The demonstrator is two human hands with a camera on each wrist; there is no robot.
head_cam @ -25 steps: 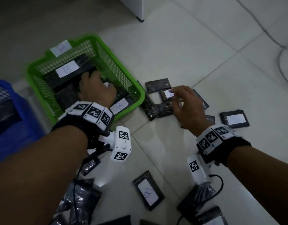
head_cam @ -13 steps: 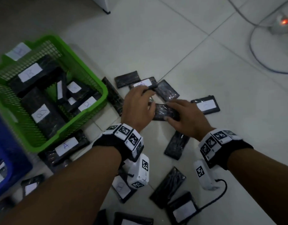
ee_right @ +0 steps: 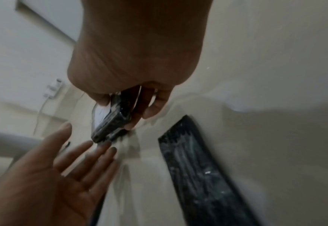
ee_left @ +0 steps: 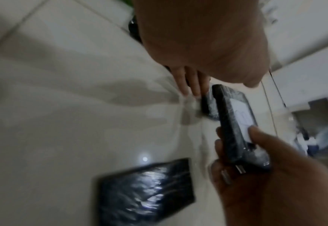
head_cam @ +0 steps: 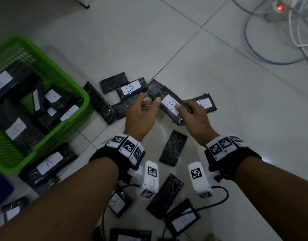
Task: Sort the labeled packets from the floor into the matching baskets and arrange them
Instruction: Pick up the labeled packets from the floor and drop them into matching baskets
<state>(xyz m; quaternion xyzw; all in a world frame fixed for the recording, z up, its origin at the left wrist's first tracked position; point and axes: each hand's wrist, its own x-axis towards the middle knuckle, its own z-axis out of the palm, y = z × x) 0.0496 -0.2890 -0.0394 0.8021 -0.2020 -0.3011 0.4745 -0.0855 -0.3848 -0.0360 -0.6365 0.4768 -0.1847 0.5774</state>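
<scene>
Baskets first: the green basket [head_cam: 70,122] at the left holds several black packets, labels up, some reading B; a blue basket [head_cam: 1,186] edge shows beside it. Right hand [head_cam: 193,119] grips a B packet [head_cam: 169,106] just above the floor [head_cam: 236,119], thumb on its label. Left hand [head_cam: 141,115] is beside it, fingers straight and spread, holding nothing. More packets lie scattered on the white tiles, one marked A [head_cam: 49,162] against the green basket. Cables [head_cam: 271,56] and a lit power strip [head_cam: 278,11] lie far right.
</scene>
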